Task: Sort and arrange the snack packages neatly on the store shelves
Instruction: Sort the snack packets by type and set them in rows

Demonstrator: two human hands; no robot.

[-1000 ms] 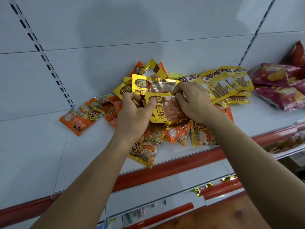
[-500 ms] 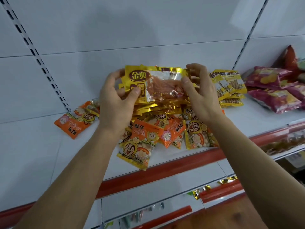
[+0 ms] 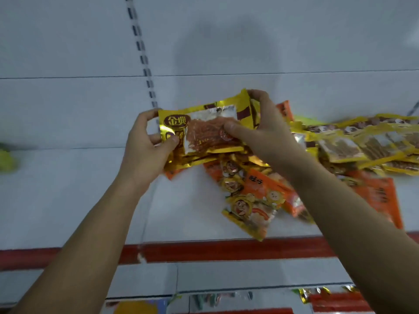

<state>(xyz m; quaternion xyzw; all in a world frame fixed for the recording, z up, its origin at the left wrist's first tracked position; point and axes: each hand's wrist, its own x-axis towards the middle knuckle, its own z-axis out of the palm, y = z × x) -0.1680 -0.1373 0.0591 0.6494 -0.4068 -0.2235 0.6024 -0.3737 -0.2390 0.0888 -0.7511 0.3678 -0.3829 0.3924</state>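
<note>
A stack of gold-foil snack packets (image 3: 204, 132) with a clear window showing reddish strips is held above the white shelf (image 3: 68, 200). My left hand (image 3: 147, 150) grips its left end, thumb on the front. My right hand (image 3: 260, 132) grips the right end, thumb pressed on the window. Below and to the right lies a loose heap of orange and yellow cartoon-face packets (image 3: 254, 196). Further right, yellow packets of stick snacks (image 3: 362, 143) lie overlapping on the shelf.
The shelf has a red front strip (image 3: 226, 248) and a white back panel with a slotted upright (image 3: 145, 64). A green blurred object (image 3: 6, 157) sits at the far left. A lower shelf (image 3: 249, 298) holds more small packets.
Both hands have carried the gold packet stack leftward, away from the heap. The view has swung left, so the red bags at the right are out of sight.
</note>
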